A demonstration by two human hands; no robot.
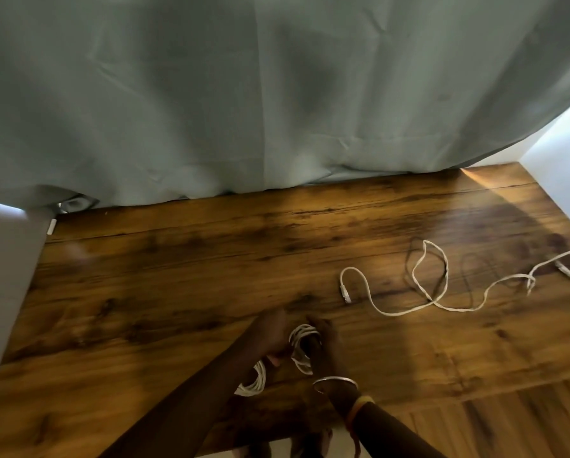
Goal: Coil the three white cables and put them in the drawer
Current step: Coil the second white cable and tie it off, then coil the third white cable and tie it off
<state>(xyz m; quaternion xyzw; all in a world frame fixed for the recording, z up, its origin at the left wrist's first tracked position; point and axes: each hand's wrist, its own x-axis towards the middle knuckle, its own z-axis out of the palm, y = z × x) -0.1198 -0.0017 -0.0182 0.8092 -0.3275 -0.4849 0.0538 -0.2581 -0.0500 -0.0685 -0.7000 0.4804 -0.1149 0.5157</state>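
Observation:
A white cable coil (302,347) is held between both hands over the wooden tabletop (178,276), near its front edge. My left hand (270,335) grips the coil's left side, and my right hand (323,342) holds its right side with fingers through the loops. A second coiled white cable (255,383) lies on the table just below my left forearm, partly hidden by it. A third white cable (435,292) lies loose and uncoiled across the right side of the table, one plug end at its left. No drawer is in view.
A grey-green curtain (277,94) hangs along the table's far edge. A white wall (568,166) stands at the right and a pale surface (2,276) borders the table's left side. A small white plug (51,226) sits at the back left corner.

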